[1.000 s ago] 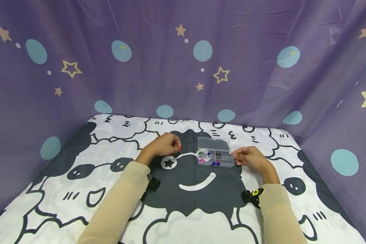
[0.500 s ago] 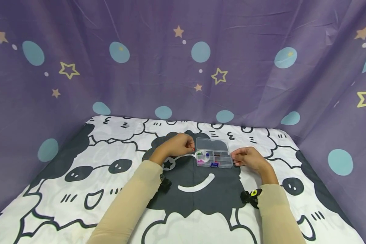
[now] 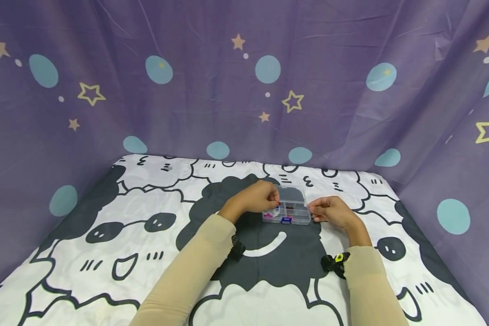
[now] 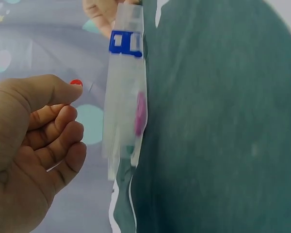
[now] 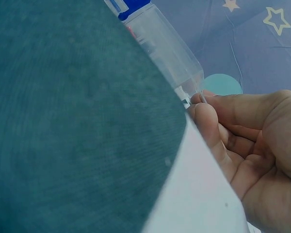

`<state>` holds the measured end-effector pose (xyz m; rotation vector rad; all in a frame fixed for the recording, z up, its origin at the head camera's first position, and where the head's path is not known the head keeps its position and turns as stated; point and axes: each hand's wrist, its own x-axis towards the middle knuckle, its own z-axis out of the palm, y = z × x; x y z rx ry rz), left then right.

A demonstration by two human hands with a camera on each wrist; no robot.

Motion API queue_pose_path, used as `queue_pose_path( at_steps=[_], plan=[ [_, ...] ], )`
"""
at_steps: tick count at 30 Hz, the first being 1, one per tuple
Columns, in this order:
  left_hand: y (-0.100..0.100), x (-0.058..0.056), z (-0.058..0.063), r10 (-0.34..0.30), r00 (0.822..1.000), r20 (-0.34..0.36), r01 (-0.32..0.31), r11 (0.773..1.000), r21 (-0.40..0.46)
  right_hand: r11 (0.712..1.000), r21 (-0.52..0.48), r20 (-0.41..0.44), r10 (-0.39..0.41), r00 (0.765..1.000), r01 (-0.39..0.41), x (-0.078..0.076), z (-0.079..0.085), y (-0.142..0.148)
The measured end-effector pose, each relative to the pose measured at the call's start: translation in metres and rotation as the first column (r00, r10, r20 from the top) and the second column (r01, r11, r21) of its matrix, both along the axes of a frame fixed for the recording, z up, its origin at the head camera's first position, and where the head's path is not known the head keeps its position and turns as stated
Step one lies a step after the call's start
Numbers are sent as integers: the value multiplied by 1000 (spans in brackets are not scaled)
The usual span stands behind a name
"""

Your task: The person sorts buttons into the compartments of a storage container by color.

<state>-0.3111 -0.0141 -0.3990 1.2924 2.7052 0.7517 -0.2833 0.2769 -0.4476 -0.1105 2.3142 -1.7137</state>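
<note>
A clear plastic compartment box [image 3: 299,221] lies on the dark cloud print in the head view, its see-through lid [image 3: 292,194] raised at the back. A blue latch [image 4: 125,43] marks its front. Small pink pieces [image 3: 268,215] sit in its left compartments and brown ones [image 3: 290,208] further right. Over the left half, my left hand [image 3: 257,197] pinches a small round red piece [image 4: 76,82] between thumb and fingertips. My right hand [image 5: 257,141] grips the box at its right side edge with thumb and finger. Part of the left compartments is hidden behind the left hand.
A white cloth [image 3: 146,258] with black cartoon sheep covers the surface. Behind it hangs a purple curtain [image 3: 212,104] with stars and blue ovals. Each wrist carries a small black camera mount [image 3: 335,265].
My left hand has moved right with the red piece, from the cloth beside the box to over its left compartments. The right hand has stayed at the box's right edge.
</note>
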Motion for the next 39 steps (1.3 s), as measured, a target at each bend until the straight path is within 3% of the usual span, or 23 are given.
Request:
queue_pose_path(
  at_steps=[12, 23, 30, 39],
  plan=[
    [24, 7, 2, -32, 999, -12, 32, 999, -9, 1000, -17, -12, 25, 1000, -25, 2, 0, -1],
    [36, 5, -1, -47, 999, -12, 46, 998, -38, 999, -27, -9, 18, 1000, -19, 0, -2, 0],
    [28, 5, 0, -43, 999, -26, 42, 998, -39, 999, -24, -7, 21, 1000, -21, 0, -3, -2],
    [1, 5, 2, -16, 998, -53, 15, 999, -31, 999, -23, -9, 21, 1000, -21, 0, -2, -1]
  ],
)
